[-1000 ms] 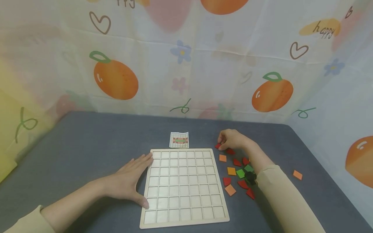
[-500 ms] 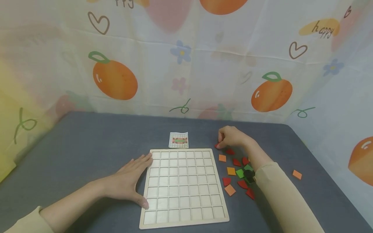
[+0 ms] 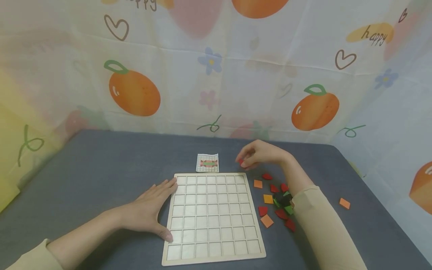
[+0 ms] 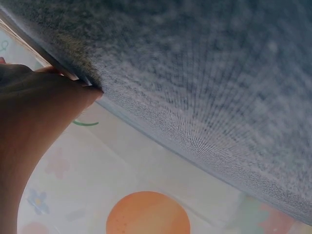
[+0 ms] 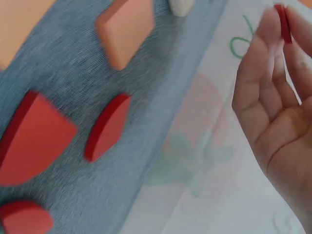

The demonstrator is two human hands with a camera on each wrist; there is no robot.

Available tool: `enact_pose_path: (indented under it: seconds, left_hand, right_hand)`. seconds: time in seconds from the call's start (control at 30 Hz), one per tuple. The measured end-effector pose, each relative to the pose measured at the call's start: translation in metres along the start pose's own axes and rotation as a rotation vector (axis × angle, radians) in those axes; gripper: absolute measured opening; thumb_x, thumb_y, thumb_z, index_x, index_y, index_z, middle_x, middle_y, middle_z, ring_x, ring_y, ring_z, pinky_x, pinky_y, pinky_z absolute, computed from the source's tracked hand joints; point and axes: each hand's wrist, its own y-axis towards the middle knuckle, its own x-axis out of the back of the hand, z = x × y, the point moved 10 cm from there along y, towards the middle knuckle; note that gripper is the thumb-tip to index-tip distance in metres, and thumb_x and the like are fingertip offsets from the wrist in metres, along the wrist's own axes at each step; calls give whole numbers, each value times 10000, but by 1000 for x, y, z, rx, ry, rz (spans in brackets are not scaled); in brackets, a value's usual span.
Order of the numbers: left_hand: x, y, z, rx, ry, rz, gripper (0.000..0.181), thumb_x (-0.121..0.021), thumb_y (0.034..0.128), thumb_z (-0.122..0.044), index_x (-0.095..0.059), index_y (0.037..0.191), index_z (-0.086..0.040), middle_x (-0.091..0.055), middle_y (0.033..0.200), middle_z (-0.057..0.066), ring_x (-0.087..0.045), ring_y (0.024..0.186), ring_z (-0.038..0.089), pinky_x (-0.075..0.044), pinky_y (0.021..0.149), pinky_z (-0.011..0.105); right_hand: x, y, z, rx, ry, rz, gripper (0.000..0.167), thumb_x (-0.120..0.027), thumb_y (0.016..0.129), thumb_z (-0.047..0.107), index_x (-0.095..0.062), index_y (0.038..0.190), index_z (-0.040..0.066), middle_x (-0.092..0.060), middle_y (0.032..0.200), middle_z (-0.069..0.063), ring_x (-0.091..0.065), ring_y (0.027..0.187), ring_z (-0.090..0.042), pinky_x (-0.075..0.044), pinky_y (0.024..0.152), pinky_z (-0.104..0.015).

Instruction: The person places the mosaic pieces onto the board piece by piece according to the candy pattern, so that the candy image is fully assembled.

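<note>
The red piece (image 3: 241, 162) has risen off the table (image 3: 118, 161) and shifted leftward with the right hand (image 3: 263, 153), whose thumb and fingertips pinch it. It is now just beyond the far right corner of the pale gridded board (image 3: 212, 213), to the right of the small patterned card (image 3: 207, 163). The left hand (image 3: 148, 210) spreads wide along the board's left edge, thumb and fingers touching it. Right of the board lie other red pieces (image 3: 281, 214), orange tiles (image 3: 258, 184) and green pieces (image 3: 289, 210), some partly hidden. One orange tile (image 3: 344, 203) lies well apart. Behind hangs a cloth (image 3: 249, 93) printed with oranges.
</note>
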Motion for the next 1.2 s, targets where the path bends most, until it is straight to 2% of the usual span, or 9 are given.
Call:
enact_pose_path:
  seconds: [0.13, 0.27, 0.47, 0.6, 0.77, 1.0, 1.2]
  left_hand:
    - [0, 0, 0, 1, 3, -5, 1375, -805, 561, -724, -208, 1553, 17, -135, 1665, 190, -132, 1526, 472, -140, 1192, 696]
    - [0, 0, 0, 0, 4, -9, 1374, -808, 556, -724, -217, 1550, 18, -145, 1663, 193, -138, 1525, 473, -145, 1191, 695]
    - [-1, 1, 0, -7, 5, -11, 1368, -807, 561, -721, -222, 1546, 26, -148, 1661, 196, -142, 1523, 476, -147, 1188, 699]
    - [-1, 1, 0, -10, 9, -13, 1370, -808, 558, -721, -224, 1545, 27, -155, 1658, 202, -147, 1521, 480, -152, 1186, 701]
    - [-1, 0, 0, -11, 8, -11, 1366, -808, 559, -723, -224, 1548, 17, -155, 1661, 193, -146, 1522, 477, -151, 1188, 699]
    - [-1, 1, 0, -11, 4, -7, 1371, -808, 562, -721, -218, 1548, 26, -152, 1660, 196, -141, 1522, 479, -145, 1186, 704]
    - [-2, 1, 0, -12, 5, -12, 1368, -803, 562, -727, -225, 1545, 28, -155, 1659, 200, -144, 1523, 477, -148, 1188, 700]
  right_hand:
    - [-12, 1, 2, -17, 31, 86, 219, -713, 883, 125, -705, 1077, 22, -755, 922, -59, -752, 927, -285, -612, 871, -406]
    - [-26, 2, 1, -38, 1, 179, 122, -718, 879, 124, -723, 983, 61, -782, 929, -30, -753, 906, -221, -613, 857, -371]
    - [-43, 3, -3, -94, 32, 267, 73, -704, 857, 32, -671, 917, 7, -756, 862, -35, -737, 771, -170, -624, 745, -313]
    - [-52, 1, -6, -136, 37, 309, 80, -709, 841, 5, -664, 908, 4, -749, 798, -40, -740, 722, -167, -607, 669, -269]
    - [-60, -1, -14, -175, 4, 353, 70, -728, 835, 7, -699, 898, 7, -746, 753, -32, -732, 682, -145, -599, 646, -253]
    - [-71, -2, -20, -189, -39, 415, 38, -731, 841, 18, -729, 878, 8, -737, 724, -9, -703, 630, -105, -600, 634, -246]
    - [-72, -3, -22, -202, -82, 424, 70, -743, 839, 43, -741, 900, 10, -733, 714, 9, -689, 630, -88, -573, 592, -226]
